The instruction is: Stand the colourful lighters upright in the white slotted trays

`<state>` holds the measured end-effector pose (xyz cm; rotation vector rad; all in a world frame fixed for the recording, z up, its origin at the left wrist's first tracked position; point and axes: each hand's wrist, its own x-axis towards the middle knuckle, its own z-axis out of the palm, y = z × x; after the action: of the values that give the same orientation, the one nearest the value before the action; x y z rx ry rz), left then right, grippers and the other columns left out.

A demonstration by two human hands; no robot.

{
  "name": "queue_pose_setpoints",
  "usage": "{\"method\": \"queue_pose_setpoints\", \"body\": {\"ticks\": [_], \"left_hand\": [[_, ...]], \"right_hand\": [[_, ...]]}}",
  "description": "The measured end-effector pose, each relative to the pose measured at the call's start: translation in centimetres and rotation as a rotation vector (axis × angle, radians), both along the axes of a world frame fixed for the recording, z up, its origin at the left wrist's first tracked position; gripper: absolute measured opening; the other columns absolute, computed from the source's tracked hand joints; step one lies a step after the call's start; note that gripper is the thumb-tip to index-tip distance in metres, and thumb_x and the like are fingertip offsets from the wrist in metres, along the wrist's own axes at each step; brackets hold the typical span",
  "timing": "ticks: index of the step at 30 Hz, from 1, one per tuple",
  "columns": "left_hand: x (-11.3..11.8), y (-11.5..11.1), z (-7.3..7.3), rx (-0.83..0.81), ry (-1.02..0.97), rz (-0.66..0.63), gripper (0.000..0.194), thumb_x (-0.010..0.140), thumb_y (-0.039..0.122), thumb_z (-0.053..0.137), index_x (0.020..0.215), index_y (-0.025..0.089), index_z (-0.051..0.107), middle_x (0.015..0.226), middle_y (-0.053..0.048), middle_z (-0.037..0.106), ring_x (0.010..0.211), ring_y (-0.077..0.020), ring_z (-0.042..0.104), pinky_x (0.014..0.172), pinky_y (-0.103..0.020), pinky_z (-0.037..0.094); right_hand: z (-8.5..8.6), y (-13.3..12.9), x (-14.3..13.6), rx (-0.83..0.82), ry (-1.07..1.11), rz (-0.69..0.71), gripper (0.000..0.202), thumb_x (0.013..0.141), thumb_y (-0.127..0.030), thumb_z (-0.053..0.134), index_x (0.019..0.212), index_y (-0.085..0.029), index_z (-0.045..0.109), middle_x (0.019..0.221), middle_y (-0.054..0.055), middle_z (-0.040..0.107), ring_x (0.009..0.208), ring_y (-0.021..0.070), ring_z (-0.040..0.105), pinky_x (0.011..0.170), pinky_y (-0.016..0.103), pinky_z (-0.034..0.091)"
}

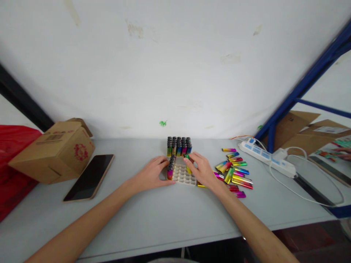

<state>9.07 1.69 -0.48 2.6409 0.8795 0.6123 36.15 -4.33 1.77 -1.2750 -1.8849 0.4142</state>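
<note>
A white tray (184,175) with rows of round hollows lies on the table. A row of upright lighters (171,168) with black tops fills its left side. My left hand (154,173) grips the tray from the left, thumb along the front edge and fingers by the back left corner. Over the tray's back right part, my right hand (201,168) pinches a yellow lighter (189,169) with a green top, held roughly upright; its lower end is partly hidden. Just behind the tray stands a block of upright lighters (179,147) with black tops.
Loose shiny lighters (233,171) lie scattered right of my right hand. A power strip (267,157) with white cables is farther right, near a blue metal frame (271,137). At left are a phone (90,177), a cardboard box (55,151) and a red bag (15,164). A wall rises behind.
</note>
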Motion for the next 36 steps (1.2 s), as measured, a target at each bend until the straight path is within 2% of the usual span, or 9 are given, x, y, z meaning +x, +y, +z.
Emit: {"method": "queue_pose_setpoints", "body": {"ticks": [3,8,13,17,21,24,28,33,36], "left_hand": [[0.0,0.0,0.1,0.004,0.003,-0.004,0.068,0.091,0.073,0.087,0.132,0.020,0.078,0.132,-0.015,0.078,0.123,-0.0379,0.074,0.118,-0.052,0.059],[0.1,-0.1,0.0,0.009,0.018,0.007,0.067,0.090,0.072,0.088,0.131,0.019,0.078,0.132,-0.015,0.077,0.122,-0.0376,0.074,0.118,-0.051,0.059],[0.1,0.0,-0.1,0.018,0.026,0.007,0.069,0.090,0.072,0.089,0.133,0.019,0.077,0.133,-0.015,0.077,0.124,-0.0373,0.073,0.119,-0.049,0.058],[0.0,0.1,-0.1,0.021,0.018,0.005,0.068,0.090,0.072,0.088,0.133,0.020,0.077,0.135,-0.015,0.077,0.126,-0.0380,0.073,0.119,-0.050,0.059],[0.0,0.1,-0.1,0.020,0.026,0.003,0.066,0.090,0.071,0.088,0.132,0.020,0.077,0.136,-0.016,0.078,0.125,-0.0380,0.073,0.119,-0.051,0.059],[0.0,0.1,-0.1,0.017,0.027,0.002,0.067,0.090,0.072,0.088,0.132,0.020,0.077,0.134,-0.015,0.078,0.125,-0.0382,0.073,0.119,-0.051,0.059],[0.0,0.1,0.0,0.012,0.018,0.005,0.067,0.091,0.073,0.086,0.131,0.020,0.079,0.133,-0.015,0.078,0.125,-0.0388,0.074,0.118,-0.051,0.059],[0.0,0.1,-0.1,0.007,0.021,0.007,0.067,0.091,0.075,0.085,0.129,0.020,0.079,0.132,-0.015,0.078,0.124,-0.0382,0.074,0.117,-0.051,0.060],[0.0,0.1,-0.1,0.000,0.027,0.018,0.069,0.090,0.075,0.086,0.130,0.019,0.079,0.133,-0.016,0.077,0.125,-0.0395,0.074,0.117,-0.052,0.060]], "right_hand": [[-0.3,0.0,-0.2,-0.073,-0.008,-0.003,0.043,0.119,-0.055,0.048,0.088,-0.026,0.053,0.078,-0.001,0.065,0.076,0.0199,0.063,0.076,0.031,0.049],[-1.5,0.6,-0.5,-0.062,-0.091,0.018,0.033,0.120,-0.045,0.051,0.094,-0.026,0.057,0.091,0.005,0.075,0.086,0.0232,0.070,0.081,0.032,0.051],[-2.5,1.3,-0.5,0.009,-0.245,0.009,0.018,0.120,-0.034,0.055,0.107,-0.024,0.063,0.104,0.009,0.075,0.094,0.0256,0.070,0.087,0.035,0.054],[-2.9,1.9,-0.9,0.035,-0.323,0.006,0.016,0.120,-0.030,0.059,0.106,-0.023,0.064,0.106,0.010,0.074,0.098,0.0260,0.070,0.089,0.036,0.055],[-2.6,1.7,-1.2,0.084,-0.405,-0.018,0.017,0.119,-0.033,0.062,0.108,-0.022,0.069,0.111,0.011,0.074,0.104,0.0275,0.071,0.094,0.038,0.055],[-1.4,1.2,-0.4,0.104,-0.422,-0.029,0.023,0.122,-0.037,0.055,0.123,-0.021,0.072,0.119,0.013,0.078,0.113,0.0289,0.072,0.099,0.040,0.053],[0.9,0.8,2.7,0.005,-0.472,-0.253,0.036,0.124,-0.036,0.044,0.125,-0.019,0.076,0.119,0.016,0.082,0.113,0.0306,0.075,0.103,0.042,0.051],[2.7,0.1,8.5,-0.432,-0.633,-0.716,0.044,0.121,-0.045,0.049,0.131,-0.014,0.078,0.118,0.024,0.084,0.114,0.0372,0.080,0.096,0.043,0.054],[2.6,-0.6,12.1,-0.570,-0.648,-0.751,0.044,0.117,-0.046,0.060,0.142,-0.014,0.076,0.128,0.024,0.084,0.120,0.0373,0.081,0.093,0.040,0.055]]}}
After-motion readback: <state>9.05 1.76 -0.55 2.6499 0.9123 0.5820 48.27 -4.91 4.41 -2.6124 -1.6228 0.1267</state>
